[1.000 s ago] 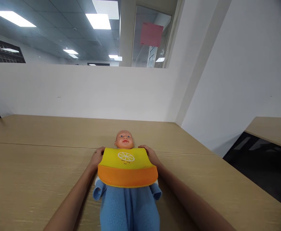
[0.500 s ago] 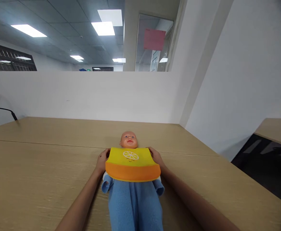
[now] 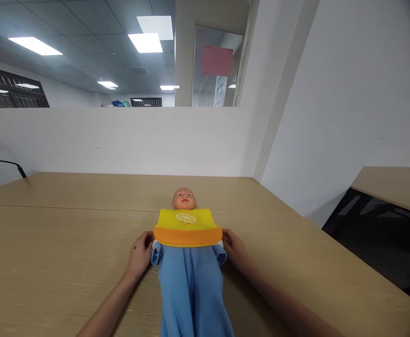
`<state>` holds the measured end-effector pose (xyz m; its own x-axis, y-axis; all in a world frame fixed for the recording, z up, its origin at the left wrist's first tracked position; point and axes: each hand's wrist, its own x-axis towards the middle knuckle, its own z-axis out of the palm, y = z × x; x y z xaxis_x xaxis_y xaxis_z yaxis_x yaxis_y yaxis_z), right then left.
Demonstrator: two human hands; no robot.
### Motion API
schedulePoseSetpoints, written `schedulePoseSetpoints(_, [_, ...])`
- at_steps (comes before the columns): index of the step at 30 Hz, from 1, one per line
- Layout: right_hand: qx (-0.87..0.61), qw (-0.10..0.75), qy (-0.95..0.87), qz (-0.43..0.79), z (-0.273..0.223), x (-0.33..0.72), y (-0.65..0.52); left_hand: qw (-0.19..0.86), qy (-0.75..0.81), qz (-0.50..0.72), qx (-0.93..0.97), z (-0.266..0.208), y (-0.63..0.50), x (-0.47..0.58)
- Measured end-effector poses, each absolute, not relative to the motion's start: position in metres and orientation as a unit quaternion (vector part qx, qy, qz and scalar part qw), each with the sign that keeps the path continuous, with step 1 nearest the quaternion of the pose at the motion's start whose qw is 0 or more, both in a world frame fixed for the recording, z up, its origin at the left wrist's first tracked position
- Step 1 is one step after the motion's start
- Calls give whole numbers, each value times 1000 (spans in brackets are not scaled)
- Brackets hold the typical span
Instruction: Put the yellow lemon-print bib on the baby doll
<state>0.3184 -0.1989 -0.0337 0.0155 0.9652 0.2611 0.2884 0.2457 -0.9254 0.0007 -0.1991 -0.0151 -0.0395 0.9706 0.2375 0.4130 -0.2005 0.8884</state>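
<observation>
A bald baby doll [image 3: 183, 199] lies face up on the wooden table, its head toward the far wall. It is dressed in blue fleece clothing [image 3: 191, 290] with short blue sleeves. Across its chest is a yellow bib [image 3: 168, 217] with an orange pocket, a white citrus slice and a small smiling face. My left hand [image 3: 140, 254] is curled at the bib's left lower corner, beside the doll's sleeve. At the opposite lower corner, my right hand [image 3: 236, 248] has its fingers bent against the bib's edge. Fingertips of both hands are partly hidden.
The wooden table [image 3: 68, 243] reaches back to a low white wall [image 3: 138, 140]. A black cable [image 3: 19, 169] sticks out at the far left. On the right, past the table's slanted edge, stands another wooden surface [image 3: 394, 185] with a dark side.
Both hands have slid from the bib's upper sides down to its lower corners. The bib's pocket looks flatter and less raised. The camera view has shifted slightly.
</observation>
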Motion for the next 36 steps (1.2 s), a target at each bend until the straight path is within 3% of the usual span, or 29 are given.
schedulePoseSetpoints(7, [-526,544,-545,361,-40,320,-167,341,553,499,574,-9,-193,-6])
schedulePoseSetpoints(14, [-475,584,-472,459,-31,301,-129,640,380,539,394,-4,-145,4])
schedulePoseSetpoints(17, [-437,565,-492,498,-21,296,-125,690,348,522,361,0,-131,5])
schedulePoseSetpoints(22, [-436,511,-498,549,-10,296,-119,680,422,475,367,8,-113,7])
schedulePoseSetpoints(31, [-488,473,-594,431,-19,307,-93,578,445,441,523,-3,-86,14])
schedulePoseSetpoints(36, [-472,463,-619,424,-21,308,-95,558,457,421,550,7,-97,18])
